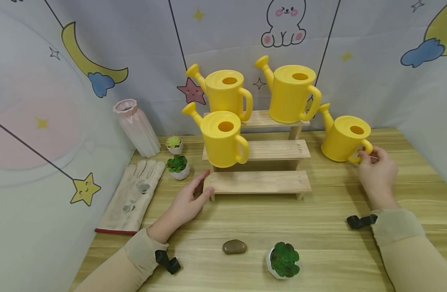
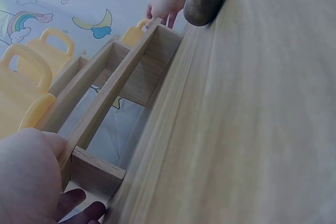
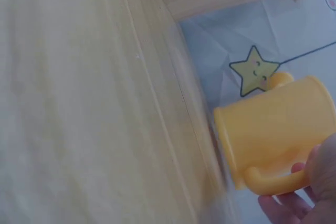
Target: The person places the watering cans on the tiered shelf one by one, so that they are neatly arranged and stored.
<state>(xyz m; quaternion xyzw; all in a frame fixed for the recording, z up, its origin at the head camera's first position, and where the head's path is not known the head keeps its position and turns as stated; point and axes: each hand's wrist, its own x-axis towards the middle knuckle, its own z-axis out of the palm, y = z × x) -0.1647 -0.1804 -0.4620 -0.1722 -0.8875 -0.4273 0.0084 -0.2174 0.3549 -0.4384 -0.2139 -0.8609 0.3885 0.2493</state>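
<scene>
My right hand [image 1: 378,172] grips the handle of a yellow watering can [image 1: 344,140] at the right of the wooden stand, its base low by the table. With fairly straight fingers, my left hand [image 1: 187,200] touches the left end of the stand's lowest step [image 1: 259,182]; the left wrist view has its thumb against the board and fingers beside the leg. On the middle step's left end is another watering can [image 1: 223,140]. Two more, a left one [image 1: 225,91] and a right one [image 1: 292,93], stand on the top step. All spouts point left.
A pink-white vase [image 1: 137,129], a pale succulent [image 1: 174,144], a green succulent [image 1: 178,167] and a work glove [image 1: 132,196] are at the left. Nearer the front lie a brown stone [image 1: 234,247] and a potted succulent [image 1: 283,260]. A printed curtain [image 1: 230,36] hangs behind.
</scene>
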